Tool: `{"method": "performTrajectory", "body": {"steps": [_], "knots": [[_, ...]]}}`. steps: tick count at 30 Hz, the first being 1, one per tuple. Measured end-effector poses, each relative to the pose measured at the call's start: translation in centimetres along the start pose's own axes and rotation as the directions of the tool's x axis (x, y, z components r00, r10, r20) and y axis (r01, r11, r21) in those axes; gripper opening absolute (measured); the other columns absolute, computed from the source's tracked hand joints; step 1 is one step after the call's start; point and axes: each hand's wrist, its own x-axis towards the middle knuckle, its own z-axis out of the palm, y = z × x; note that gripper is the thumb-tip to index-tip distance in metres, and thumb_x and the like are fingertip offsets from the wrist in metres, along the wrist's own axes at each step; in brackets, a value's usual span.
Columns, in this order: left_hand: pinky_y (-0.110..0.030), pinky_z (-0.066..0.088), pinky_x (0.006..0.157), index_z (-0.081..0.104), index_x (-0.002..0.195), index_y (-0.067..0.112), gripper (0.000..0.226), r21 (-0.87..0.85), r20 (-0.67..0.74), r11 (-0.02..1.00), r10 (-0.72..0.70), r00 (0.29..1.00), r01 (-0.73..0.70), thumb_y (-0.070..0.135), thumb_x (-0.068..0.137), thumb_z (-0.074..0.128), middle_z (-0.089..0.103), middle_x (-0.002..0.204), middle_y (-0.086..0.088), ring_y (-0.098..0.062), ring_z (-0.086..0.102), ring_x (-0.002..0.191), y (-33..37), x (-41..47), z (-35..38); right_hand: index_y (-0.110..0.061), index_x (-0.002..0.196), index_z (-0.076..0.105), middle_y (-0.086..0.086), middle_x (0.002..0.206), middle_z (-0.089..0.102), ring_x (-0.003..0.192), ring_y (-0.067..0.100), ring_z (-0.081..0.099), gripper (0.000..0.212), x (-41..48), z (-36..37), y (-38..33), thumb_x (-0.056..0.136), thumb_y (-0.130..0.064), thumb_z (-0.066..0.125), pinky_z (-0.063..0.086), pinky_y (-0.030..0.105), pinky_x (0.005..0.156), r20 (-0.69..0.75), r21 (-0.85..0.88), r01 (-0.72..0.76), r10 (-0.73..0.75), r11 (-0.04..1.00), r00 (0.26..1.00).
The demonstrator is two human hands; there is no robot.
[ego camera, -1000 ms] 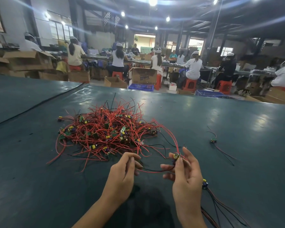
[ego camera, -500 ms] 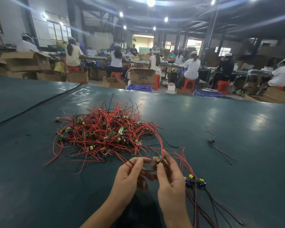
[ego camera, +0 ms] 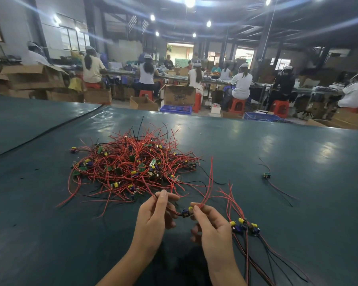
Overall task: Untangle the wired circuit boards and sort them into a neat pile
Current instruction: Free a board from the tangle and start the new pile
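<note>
A tangled heap of small circuit boards with red and black wires (ego camera: 132, 166) lies on the dark green table (ego camera: 277, 153). One small board with a yellow part (ego camera: 186, 212) hangs between my hands. My left hand (ego camera: 155, 219) pinches its wire on the left side. My right hand (ego camera: 211, 226) pinches the board's other end, where red wires stick upward. Just right of my right hand lies a small sorted group of boards (ego camera: 245, 226), their wires running toward the near edge.
A single stray board with wires (ego camera: 267, 176) lies apart at the right. Beyond the table's far edge, several people sit on red stools at benches among cardboard boxes (ego camera: 179, 95) and blue crates (ego camera: 175, 109).
The held board has come free of the heap and sits lower between my hands. My hands have moved slightly apart, and its red wires now stand upward.
</note>
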Motion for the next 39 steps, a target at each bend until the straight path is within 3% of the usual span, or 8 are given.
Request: {"method": "performTrajectory", "body": {"steps": [7, 14, 18, 23, 25, 29, 35, 39], "knots": [[-0.029, 0.054, 0.061, 0.073, 0.079, 0.023, 0.031, 0.114, 0.235, 0.985, -0.155, 0.959, 0.132, 0.051, 0.078, 0.06, 0.072, 0.069, -0.009, -0.022, 0.07, 0.064, -0.3, -0.5, 0.2, -0.021, 0.076, 0.075, 0.01, 0.077, 0.073, 0.067, 0.022, 0.067, 0.026, -0.3, 0.4, -0.1, 0.092, -0.007, 0.059, 0.054, 0.037, 0.059, 0.063, 0.037, -0.03, 0.028, 0.999, 0.998], [-0.025, 0.046, 0.054, 0.063, 0.088, -0.01, 0.075, 0.132, 0.221, 0.976, -0.198, 0.955, 0.172, 0.062, 0.068, 0.059, 0.059, 0.053, -0.005, -0.016, 0.056, 0.049, -0.1, -0.2, 0.0, -0.033, 0.079, 0.078, -0.002, 0.074, 0.075, 0.074, 0.012, 0.071, 0.029, -0.4, 0.4, -0.1, 0.095, -0.023, 0.056, 0.055, 0.028, 0.073, 0.046, -0.08, 0.08, -0.076, 0.994, 0.996], [-0.019, 0.046, 0.052, 0.072, 0.095, 0.002, 0.061, 0.111, 0.272, 0.967, -0.252, 0.929, 0.23, 0.058, 0.073, 0.058, 0.066, 0.059, -0.004, -0.013, 0.062, 0.052, -0.1, -0.1, 0.1, -0.033, 0.081, 0.078, -0.005, 0.072, 0.074, 0.069, 0.005, 0.07, 0.031, -0.4, 0.3, -0.3, 0.095, -0.02, 0.054, 0.052, 0.014, 0.062, 0.089, -0.076, 0.119, -0.112, 0.99, 0.99], [-0.019, 0.047, 0.053, 0.072, 0.065, 0.014, 0.035, 0.056, 0.307, 0.971, -0.24, 0.921, 0.234, 0.044, 0.077, 0.063, 0.069, 0.062, -0.009, -0.015, 0.063, 0.054, -0.1, 0.1, 0.3, -0.027, 0.08, 0.079, 0.006, 0.079, 0.075, 0.082, 0.021, 0.072, 0.03, 0.1, 0.1, 0.2, 0.095, -0.02, 0.054, 0.058, 0.035, 0.077, 0.079, -0.04, 0.104, -0.101, 0.994, 0.992], [-0.017, 0.043, 0.049, 0.062, 0.05, 0.018, 0.035, 0.05, 0.3, 0.983, -0.185, 0.936, 0.178, 0.043, 0.075, 0.065, 0.06, 0.052, -0.004, -0.011, 0.055, 0.046, 0.0, 0.0, 0.4, -0.025, 0.079, 0.079, 0.013, 0.063, 0.066, 0.063, 0.028, 0.062, 0.028, 0.4, -0.1, 0.3, 0.095, -0.024, 0.056, 0.053, 0.039, 0.065, 0.019, -0.035, 0.044, -0.044, 0.998, 0.999], [-0.018, 0.041, 0.047, 0.056, 0.043, 0.02, 0.043, 0.058, 0.299, 0.993, -0.113, 0.948, 0.101, 0.041, 0.075, 0.075, 0.053, 0.044, 0.0, -0.009, 0.048, 0.04, 0.0, 0.1, 0.4, -0.015, 0.074, 0.078, -0.006, 0.045, 0.028, 0.036, 0.005, 0.023, 0.027, 1.7, -1.5, 0.0, 0.094, -0.021, 0.06, 0.023, 0.015, 0.038, -0.215, 0.146, -0.044, 0.076, 0.988, 0.974], [-0.018, 0.039, 0.046, 0.055, 0.043, 0.02, 0.039, 0.026, 0.332, 0.997, -0.076, 0.94, 0.072, 0.037, 0.074, 0.068, 0.049, 0.042, 0.003, -0.01, 0.044, 0.039, 0.3, 0.3, 0.0, -0.007, 0.092, 0.072, -0.008, 0.053, 0.04, 0.034, 0.002, 0.023, 0.021, 2.8, -3.6, -1.4, 0.096, -0.019, 0.055, 0.021, 0.015, 0.031, -0.263, 0.389, -0.012, 0.124, 0.921, 0.957], [-0.017, 0.039, 0.046, 0.054, 0.043, 0.019, 0.044, 0.022, 0.319, 0.995, -0.1, 0.942, 0.098, 0.036, 0.078, 0.073, 0.049, 0.044, 0.001, -0.009, 0.045, 0.039, 0.0, 0.1, 0.0, -0.011, 0.088, 0.072, -0.008, 0.057, 0.043, 0.036, 0.002, 0.023, 0.023, 2.6, -3.6, -1.3, 0.096, -0.026, 0.056, 0.02, 0.016, 0.033, -0.316, 0.298, 0.042, 0.057, 0.954, 0.947]]}}
